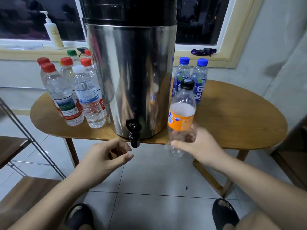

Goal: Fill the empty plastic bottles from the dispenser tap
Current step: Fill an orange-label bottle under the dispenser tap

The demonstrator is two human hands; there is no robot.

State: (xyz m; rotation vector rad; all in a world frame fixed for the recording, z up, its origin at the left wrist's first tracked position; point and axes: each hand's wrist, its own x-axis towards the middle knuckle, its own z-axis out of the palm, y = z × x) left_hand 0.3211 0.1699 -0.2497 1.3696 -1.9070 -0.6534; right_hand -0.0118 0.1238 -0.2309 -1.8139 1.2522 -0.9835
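A tall steel dispenser (131,77) stands on a round wooden table (235,117), its black tap (133,132) hanging over the front edge. My right hand (197,145) grips the lower part of a clear, capped bottle with an orange label (181,113), held upright just right of the tap. My left hand (106,156) hovers just below and left of the tap, fingers curled and apart, holding nothing. Several bottles with red, white and green caps (74,93) stand left of the dispenser. Two blue-capped, blue-labelled bottles (191,75) stand behind the held bottle.
A pump bottle (53,32) and a dark purple item (203,51) lie on the window sill behind. A metal-framed shelf (18,140) stands at the left. Below are the tiled floor and my feet in black slippers (225,213).
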